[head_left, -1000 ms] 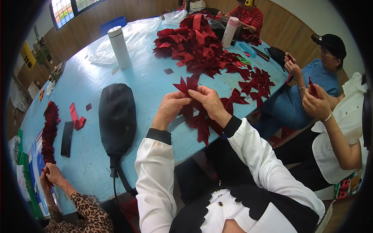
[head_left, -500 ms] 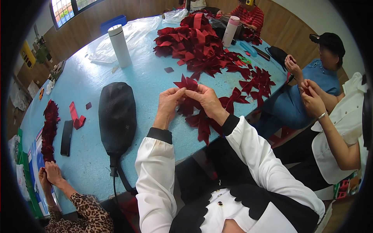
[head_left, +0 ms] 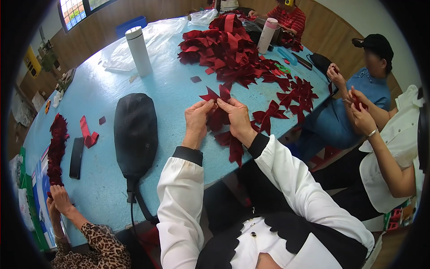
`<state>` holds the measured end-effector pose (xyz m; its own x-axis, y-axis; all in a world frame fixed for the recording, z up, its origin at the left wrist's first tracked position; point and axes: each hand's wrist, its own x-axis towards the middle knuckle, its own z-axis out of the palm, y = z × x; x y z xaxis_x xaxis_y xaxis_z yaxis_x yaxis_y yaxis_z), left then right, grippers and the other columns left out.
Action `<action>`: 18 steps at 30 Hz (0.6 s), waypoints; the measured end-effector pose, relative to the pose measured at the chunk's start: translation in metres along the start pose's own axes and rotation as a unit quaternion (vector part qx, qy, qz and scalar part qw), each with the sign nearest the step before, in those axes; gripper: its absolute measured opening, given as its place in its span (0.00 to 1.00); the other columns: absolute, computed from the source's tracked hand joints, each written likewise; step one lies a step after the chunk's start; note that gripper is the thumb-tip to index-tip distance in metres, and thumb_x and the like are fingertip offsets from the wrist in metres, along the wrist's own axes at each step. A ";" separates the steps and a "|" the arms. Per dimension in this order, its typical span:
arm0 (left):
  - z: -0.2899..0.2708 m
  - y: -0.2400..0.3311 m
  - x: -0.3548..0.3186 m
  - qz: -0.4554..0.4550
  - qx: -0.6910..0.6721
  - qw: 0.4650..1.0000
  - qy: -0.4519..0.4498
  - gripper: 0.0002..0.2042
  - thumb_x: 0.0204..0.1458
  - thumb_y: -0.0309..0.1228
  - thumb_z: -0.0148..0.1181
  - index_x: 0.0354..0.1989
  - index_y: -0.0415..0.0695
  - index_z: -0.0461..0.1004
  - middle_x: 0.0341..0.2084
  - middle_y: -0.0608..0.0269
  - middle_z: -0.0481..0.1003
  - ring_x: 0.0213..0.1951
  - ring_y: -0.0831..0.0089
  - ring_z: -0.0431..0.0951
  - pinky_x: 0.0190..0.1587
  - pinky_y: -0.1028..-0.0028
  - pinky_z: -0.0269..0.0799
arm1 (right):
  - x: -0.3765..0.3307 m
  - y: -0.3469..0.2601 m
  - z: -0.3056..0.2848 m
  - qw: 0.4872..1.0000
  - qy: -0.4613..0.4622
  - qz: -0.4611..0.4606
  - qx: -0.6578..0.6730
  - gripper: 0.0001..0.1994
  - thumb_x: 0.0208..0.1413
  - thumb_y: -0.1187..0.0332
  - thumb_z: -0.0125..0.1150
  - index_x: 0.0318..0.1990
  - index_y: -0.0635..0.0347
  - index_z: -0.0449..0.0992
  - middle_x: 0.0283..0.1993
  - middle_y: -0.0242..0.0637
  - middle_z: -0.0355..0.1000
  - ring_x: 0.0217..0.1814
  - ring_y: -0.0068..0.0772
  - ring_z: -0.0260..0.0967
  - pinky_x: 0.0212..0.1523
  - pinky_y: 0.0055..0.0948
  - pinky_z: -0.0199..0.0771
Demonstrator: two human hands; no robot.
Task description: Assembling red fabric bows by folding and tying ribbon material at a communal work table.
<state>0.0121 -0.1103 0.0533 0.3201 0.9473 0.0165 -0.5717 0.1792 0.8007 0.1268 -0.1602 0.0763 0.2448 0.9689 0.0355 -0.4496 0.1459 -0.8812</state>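
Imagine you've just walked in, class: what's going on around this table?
The person's left hand and right hand pinch a dark red ribbon piece between them above the blue table. Beyond lies a large heap of red ribbon, with loose bows to the right. A black bag lies left. Farther left, a co-worker in leopard print has both hands at a ruffled red strip; at right, a co-worker in white holds a red piece.
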 end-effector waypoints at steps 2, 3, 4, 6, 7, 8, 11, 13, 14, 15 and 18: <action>0.000 0.000 0.000 -0.008 -0.002 1.000 0.015 0.03 0.50 0.25 0.58 0.28 0.40 0.76 0.26 0.63 0.77 0.28 0.78 0.76 0.33 0.82 0.70 | -0.001 -0.001 0.002 1.000 0.014 0.014 0.017 0.07 0.54 0.72 0.58 0.39 0.63 0.75 0.37 0.33 0.74 0.37 0.21 0.70 0.40 0.19 0.69; 0.000 0.000 0.000 -0.012 -0.004 1.000 0.022 0.03 0.50 0.25 0.58 0.28 0.40 0.76 0.26 0.63 0.77 0.28 0.78 0.76 0.33 0.82 0.70 | -0.001 -0.002 0.003 1.000 0.013 0.015 0.017 0.07 0.54 0.72 0.58 0.39 0.63 0.75 0.37 0.33 0.74 0.37 0.21 0.70 0.40 0.19 0.69; 0.001 -0.001 0.000 -0.012 -0.004 1.000 0.022 0.03 0.50 0.25 0.58 0.28 0.40 0.76 0.26 0.63 0.77 0.28 0.78 0.76 0.33 0.82 0.70 | -0.001 -0.001 0.003 0.999 0.018 0.017 0.024 0.07 0.54 0.71 0.58 0.39 0.63 0.75 0.37 0.33 0.74 0.37 0.21 0.70 0.40 0.20 0.69; 0.001 -0.002 0.000 -0.022 -0.029 0.999 0.032 0.03 0.51 0.25 0.58 0.28 0.40 0.76 0.26 0.63 0.77 0.28 0.78 0.76 0.34 0.82 0.70 | -0.001 -0.001 0.003 0.999 0.026 0.021 0.038 0.08 0.54 0.71 0.58 0.39 0.63 0.75 0.38 0.33 0.74 0.38 0.22 0.70 0.41 0.21 0.69; 0.002 -0.002 0.000 -0.028 -0.041 0.998 0.037 0.03 0.51 0.25 0.58 0.28 0.40 0.75 0.26 0.63 0.77 0.28 0.77 0.76 0.34 0.82 0.70 | -0.001 -0.002 0.003 0.999 0.026 0.021 0.037 0.08 0.54 0.71 0.58 0.39 0.63 0.75 0.38 0.33 0.74 0.38 0.22 0.70 0.41 0.21 0.69; 0.002 -0.002 0.000 -0.028 -0.041 0.998 0.037 0.03 0.51 0.25 0.58 0.28 0.40 0.75 0.26 0.63 0.77 0.28 0.77 0.76 0.34 0.82 0.70 | -0.001 -0.002 0.003 0.999 0.028 0.022 0.037 0.08 0.54 0.71 0.58 0.39 0.63 0.75 0.38 0.33 0.74 0.38 0.22 0.70 0.42 0.21 0.69; 0.000 -0.004 0.001 -0.031 -0.067 0.996 0.041 0.03 0.51 0.25 0.57 0.30 0.39 0.74 0.26 0.62 0.76 0.29 0.76 0.76 0.35 0.81 0.71 | -0.001 -0.001 0.002 0.999 0.032 0.026 0.035 0.08 0.53 0.71 0.58 0.39 0.64 0.75 0.38 0.33 0.74 0.39 0.23 0.70 0.42 0.22 0.69; -0.002 -0.006 0.002 -0.028 -0.077 0.996 0.039 0.03 0.51 0.25 0.57 0.30 0.38 0.74 0.26 0.61 0.76 0.29 0.76 0.76 0.35 0.80 0.72 | -0.001 -0.001 0.002 0.999 0.029 0.028 0.032 0.08 0.53 0.71 0.58 0.39 0.64 0.75 0.38 0.33 0.74 0.39 0.23 0.70 0.43 0.22 0.68; -0.002 -0.007 0.002 -0.025 -0.087 0.995 0.037 0.03 0.52 0.25 0.57 0.30 0.38 0.74 0.27 0.61 0.76 0.29 0.75 0.76 0.35 0.79 0.72 | -0.001 -0.001 0.002 0.999 0.028 0.029 0.030 0.08 0.53 0.71 0.58 0.39 0.64 0.75 0.38 0.33 0.74 0.40 0.23 0.70 0.43 0.22 0.68; -0.002 -0.007 0.002 -0.022 -0.097 0.994 0.035 0.03 0.52 0.24 0.56 0.30 0.37 0.74 0.27 0.60 0.76 0.30 0.74 0.76 0.36 0.79 0.72 | -0.001 -0.001 0.002 0.999 0.028 0.029 0.030 0.08 0.53 0.71 0.58 0.39 0.64 0.75 0.38 0.33 0.74 0.40 0.23 0.70 0.43 0.22 0.68; -0.002 -0.009 0.003 -0.018 -0.108 0.993 0.038 0.04 0.52 0.24 0.56 0.31 0.37 0.73 0.28 0.59 0.76 0.30 0.74 0.76 0.37 0.78 0.73 | 0.000 -0.001 0.000 0.999 0.018 0.027 0.025 0.08 0.53 0.71 0.57 0.40 0.63 0.74 0.38 0.33 0.74 0.40 0.23 0.70 0.44 0.21 0.68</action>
<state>0.0166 -0.1086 0.0451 0.2904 0.9550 -0.0609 -0.7121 0.2582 0.6529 0.1269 -0.1608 0.0776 0.2496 0.9679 -0.0302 -0.5054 0.1036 -0.8567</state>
